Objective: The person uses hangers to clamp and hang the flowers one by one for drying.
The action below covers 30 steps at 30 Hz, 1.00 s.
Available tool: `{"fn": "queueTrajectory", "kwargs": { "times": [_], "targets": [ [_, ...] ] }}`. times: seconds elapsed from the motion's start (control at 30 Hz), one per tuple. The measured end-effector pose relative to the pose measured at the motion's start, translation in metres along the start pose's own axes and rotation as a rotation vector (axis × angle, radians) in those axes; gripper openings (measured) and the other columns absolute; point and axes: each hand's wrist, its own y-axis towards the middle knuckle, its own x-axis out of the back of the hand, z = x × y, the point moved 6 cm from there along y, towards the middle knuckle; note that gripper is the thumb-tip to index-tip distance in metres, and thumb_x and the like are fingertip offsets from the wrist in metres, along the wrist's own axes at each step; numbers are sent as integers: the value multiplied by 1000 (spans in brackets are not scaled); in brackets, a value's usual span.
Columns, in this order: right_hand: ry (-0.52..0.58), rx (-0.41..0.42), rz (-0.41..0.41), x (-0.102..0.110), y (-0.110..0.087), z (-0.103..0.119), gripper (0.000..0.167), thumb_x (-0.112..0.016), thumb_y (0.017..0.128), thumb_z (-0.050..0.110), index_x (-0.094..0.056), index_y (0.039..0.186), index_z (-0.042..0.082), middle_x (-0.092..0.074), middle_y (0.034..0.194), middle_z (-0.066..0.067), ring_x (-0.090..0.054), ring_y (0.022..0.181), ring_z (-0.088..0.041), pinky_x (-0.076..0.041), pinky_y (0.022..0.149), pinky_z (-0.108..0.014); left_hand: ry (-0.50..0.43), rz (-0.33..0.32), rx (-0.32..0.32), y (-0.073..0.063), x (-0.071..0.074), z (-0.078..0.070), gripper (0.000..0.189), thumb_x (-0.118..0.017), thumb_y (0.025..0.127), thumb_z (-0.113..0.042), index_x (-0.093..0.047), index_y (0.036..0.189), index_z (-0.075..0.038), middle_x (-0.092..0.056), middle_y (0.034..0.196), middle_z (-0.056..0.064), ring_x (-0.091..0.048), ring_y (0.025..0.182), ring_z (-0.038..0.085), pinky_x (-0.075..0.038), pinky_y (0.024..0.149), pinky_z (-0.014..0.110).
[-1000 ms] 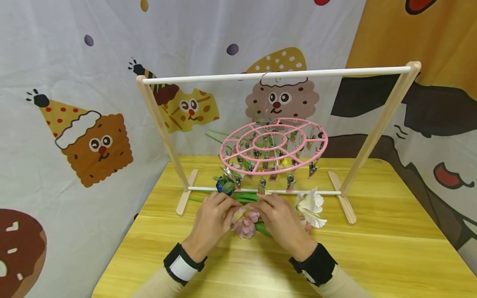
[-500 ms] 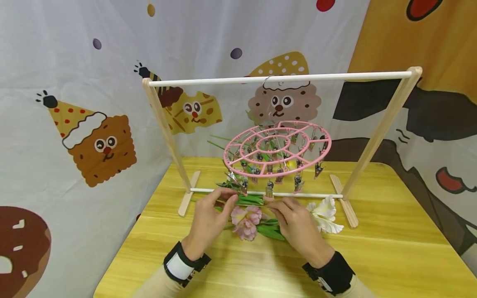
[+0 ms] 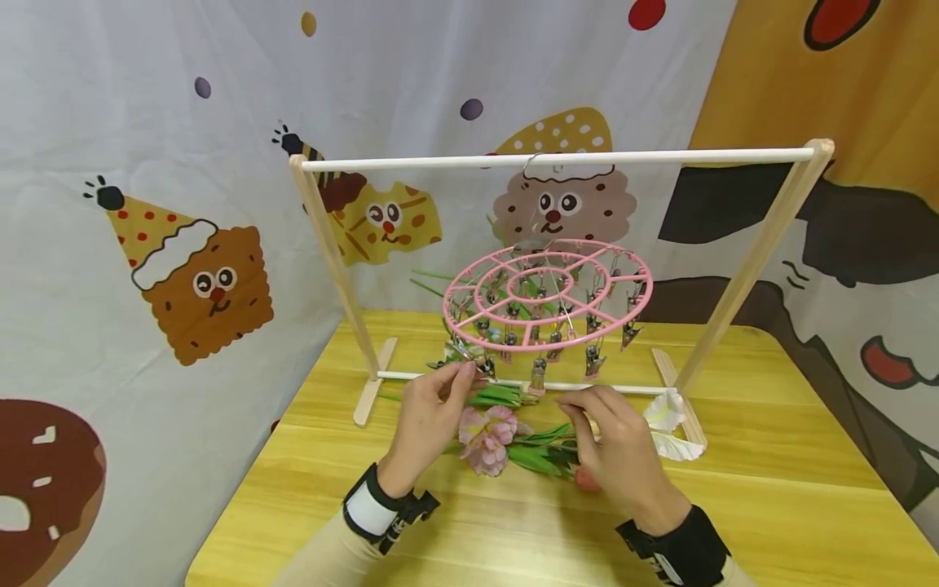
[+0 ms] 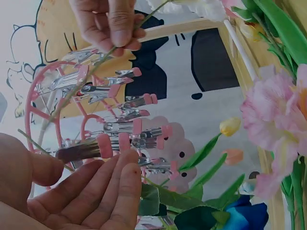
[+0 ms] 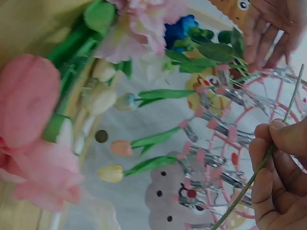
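Observation:
My right hand (image 3: pixel 623 444) pinches a thin green stem (image 5: pixel 247 184) between thumb and fingers. A white flower (image 3: pixel 678 447) shows beyond that hand. My left hand (image 3: pixel 429 412) has its thumb and index fingertips together at a metal clip (image 4: pixel 86 151) with pink tips, on the left front of the round pink hanger (image 3: pixel 517 346). Beside this hand hangs a blue flower (image 4: pixel 240 213) with dark leaves. Below the hanger, a pink ruffled flower (image 3: pixel 487 440) lies on the table between the hands.
The hanger hooks over the white top rod (image 3: pixel 411 163) of a wooden stand. From other clips hang a yellow tulip (image 5: pixel 110 173) and a peach tulip (image 5: pixel 121 148). A pink bud (image 3: pixel 587 478) lies by my right hand. A printed curtain (image 3: pixel 147 81) backs the table.
My right hand has moved right, and the white flower has shifted right too. My left hand opened, rose to the hanger, and its fingertips have come together at a clip.

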Motion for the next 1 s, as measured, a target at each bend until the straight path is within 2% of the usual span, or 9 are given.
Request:
{"fn": "queueTrajectory", "kwargs": {
  "times": [0.17,0.33,0.4,0.47,0.57,0.67,0.77,0.87,1.0],
  "targets": [
    [68,-36,-16,14,10,6,27,-89,95,-12,-84,115,6,-82,106,-7,-79,94,-22,-60,87,-14,-12,22,21,0,-5,0,28,-67,122,-25,-87,133,-10,-91,109,9,-88,99,26,-69,88,28],
    [127,-52,-35,24,20,13,24,-87,98,-10,-85,115,7,-84,103,-4,-76,84,-15,-54,77,-14,-82,48,40,2,-11,-2,30,-68,121,-24,-84,140,-8,-91,116,11,-88,110,21,-69,96,28],
    [149,-50,-46,27,23,15,26,-88,97,-11,-85,115,7,-84,101,-3,-74,82,-13,-54,76,-14,-108,54,45,3,-13,-3,30,-68,121,-25,-85,139,-7,-91,115,12,-85,92,14,-65,81,23],
    [174,-46,-55,29,25,17,29,-89,95,-13,-85,115,7,-84,101,-3,-74,83,-11,-54,78,-13,-122,55,47,4,-15,-4,29,-68,121,-25,-86,135,-7,-90,107,15,-73,74,6,-54,69,20],
    [213,-33,-71,32,29,19,34,-89,92,-15,-85,117,7,-84,102,-3,-76,87,-11,-57,85,-11,-141,44,46,4,-15,-6,29,-68,121,-23,-87,134,-6,-86,94,18,-55,61,3,-43,61,20],
    [255,-13,-92,34,31,21,27,-88,97,-10,-85,118,7,-84,102,-4,-76,89,-11,-59,87,-11,-154,26,41,5,-16,-7,28,-69,120,-20,-87,134,-5,-85,92,18,-62,69,0,-48,67,19],
    [288,0,-118,36,34,24,21,-87,101,-5,-85,119,7,-85,103,-4,-77,90,-11,-59,87,-12,-180,44,27,5,-19,-10,28,-68,120,-20,-86,138,-6,-90,116,16,-63,73,-1,-49,70,19],
    [313,2,-139,37,36,27,30,-87,96,-11,-85,119,9,-86,105,-3,-78,91,-10,-61,88,-12,-211,74,19,6,-23,-13,29,-68,120,-20,-83,141,-6,-89,127,15,-69,79,-1,-49,67,20],
    [352,-3,-150,34,40,29,44,-88,88,-22,-85,119,10,-87,107,-5,-81,94,-10,-63,90,-13,-252,96,18,7,-28,-14,30,-69,120,-18,-81,143,-3,-88,122,17,-83,98,9,-60,76,22]
  ]
}}
